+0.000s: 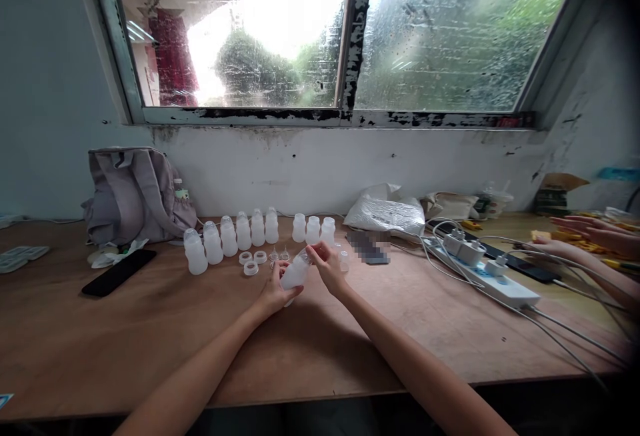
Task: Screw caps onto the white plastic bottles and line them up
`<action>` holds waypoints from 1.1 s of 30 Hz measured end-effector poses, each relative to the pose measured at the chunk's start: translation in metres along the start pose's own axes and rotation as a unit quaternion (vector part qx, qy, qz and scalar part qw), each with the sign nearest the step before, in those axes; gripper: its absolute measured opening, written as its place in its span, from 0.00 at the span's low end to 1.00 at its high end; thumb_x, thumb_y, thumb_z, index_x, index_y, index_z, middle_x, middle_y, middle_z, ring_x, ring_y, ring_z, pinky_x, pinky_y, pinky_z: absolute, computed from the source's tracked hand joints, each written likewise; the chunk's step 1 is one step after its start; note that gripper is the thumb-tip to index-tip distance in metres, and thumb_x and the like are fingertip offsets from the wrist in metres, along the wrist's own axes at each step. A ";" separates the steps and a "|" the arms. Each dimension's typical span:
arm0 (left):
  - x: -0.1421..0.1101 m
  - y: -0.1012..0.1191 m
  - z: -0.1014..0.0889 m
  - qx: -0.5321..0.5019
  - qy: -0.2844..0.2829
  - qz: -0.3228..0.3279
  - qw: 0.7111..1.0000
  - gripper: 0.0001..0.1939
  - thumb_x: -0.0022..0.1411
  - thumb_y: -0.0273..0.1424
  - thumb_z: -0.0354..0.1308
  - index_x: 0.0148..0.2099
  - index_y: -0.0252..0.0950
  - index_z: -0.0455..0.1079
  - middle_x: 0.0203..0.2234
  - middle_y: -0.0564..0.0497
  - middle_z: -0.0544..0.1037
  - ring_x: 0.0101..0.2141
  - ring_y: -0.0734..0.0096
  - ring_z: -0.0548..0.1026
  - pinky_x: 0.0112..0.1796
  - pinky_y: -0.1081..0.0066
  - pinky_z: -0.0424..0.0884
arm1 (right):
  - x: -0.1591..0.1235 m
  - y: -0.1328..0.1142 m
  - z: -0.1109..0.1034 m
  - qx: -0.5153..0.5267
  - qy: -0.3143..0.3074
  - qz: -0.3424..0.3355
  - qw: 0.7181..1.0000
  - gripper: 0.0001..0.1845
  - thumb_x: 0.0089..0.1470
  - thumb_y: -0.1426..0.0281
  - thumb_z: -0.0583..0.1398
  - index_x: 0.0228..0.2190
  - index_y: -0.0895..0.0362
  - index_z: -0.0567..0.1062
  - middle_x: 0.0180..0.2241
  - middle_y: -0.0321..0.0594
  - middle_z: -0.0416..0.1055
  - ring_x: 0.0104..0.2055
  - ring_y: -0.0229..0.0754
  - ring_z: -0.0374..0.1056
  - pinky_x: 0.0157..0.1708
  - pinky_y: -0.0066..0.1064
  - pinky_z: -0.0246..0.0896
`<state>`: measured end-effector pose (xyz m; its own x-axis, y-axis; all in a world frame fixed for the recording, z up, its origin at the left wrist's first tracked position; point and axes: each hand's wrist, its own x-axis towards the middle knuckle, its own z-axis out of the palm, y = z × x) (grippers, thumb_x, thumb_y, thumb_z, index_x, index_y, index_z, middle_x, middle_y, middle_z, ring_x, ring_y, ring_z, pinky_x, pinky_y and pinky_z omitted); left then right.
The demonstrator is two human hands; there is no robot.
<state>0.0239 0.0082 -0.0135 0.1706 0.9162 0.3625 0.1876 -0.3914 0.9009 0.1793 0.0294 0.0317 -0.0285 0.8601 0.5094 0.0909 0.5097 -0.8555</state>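
Note:
My left hand is wrapped round the body of a small white plastic bottle, tilted over the wooden table. My right hand pinches the bottle's top end. Behind them a curved row of several capped white bottles stands on the table. Three more bottles stand to the right of that row. White ring caps and clear teats lie just in front of the row.
A grey bag leans on the wall at the left, a black phone in front of it. A plastic sack and a white power strip with cables lie to the right. Another person's hands are at the far right.

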 end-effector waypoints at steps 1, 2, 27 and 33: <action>0.001 -0.001 0.000 0.000 -0.008 -0.003 1.000 0.27 0.42 0.34 0.62 0.43 0.38 0.55 0.33 0.49 0.70 0.32 0.67 0.69 0.34 0.69 0.63 | 0.000 0.000 0.000 0.006 -0.007 -0.001 1.000 0.15 0.47 0.58 0.55 0.24 0.58 0.65 0.23 0.36 0.65 0.25 0.35 0.61 0.25 0.27 0.58; 0.002 -0.002 -0.001 0.000 -0.015 -0.006 1.000 0.27 0.42 0.34 0.62 0.43 0.38 0.54 0.33 0.49 0.69 0.32 0.67 0.69 0.35 0.69 0.63 | 0.001 0.000 0.000 0.012 -0.016 0.001 1.000 0.15 0.47 0.58 0.55 0.24 0.58 0.65 0.22 0.36 0.65 0.25 0.35 0.61 0.26 0.27 0.58; 0.017 -0.006 -0.055 0.433 0.146 0.086 0.885 0.11 0.56 0.32 0.48 0.42 0.37 0.62 0.40 0.46 0.67 0.42 0.62 0.64 0.43 0.65 0.60 | 0.121 -0.003 0.011 -0.390 0.010 -0.176 0.904 0.15 0.47 0.70 0.56 0.40 0.55 0.68 0.38 0.43 0.69 0.41 0.45 0.61 0.39 0.35 0.53; 0.017 -0.011 -0.062 0.544 0.139 -0.050 0.826 0.17 0.52 0.38 0.51 0.42 0.35 0.62 0.40 0.43 0.65 0.43 0.56 0.62 0.41 0.61 0.58 | 0.140 0.028 0.041 -0.500 -0.049 -0.127 0.855 0.15 0.50 0.71 0.54 0.42 0.54 0.65 0.39 0.43 0.69 0.45 0.46 0.58 0.41 0.35 0.48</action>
<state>-0.0353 0.0331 -0.0025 -0.0985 0.8740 0.4759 0.9712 -0.0199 0.2375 0.1368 0.1651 0.0752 -0.2521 0.7472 0.6149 0.8741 0.4485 -0.1867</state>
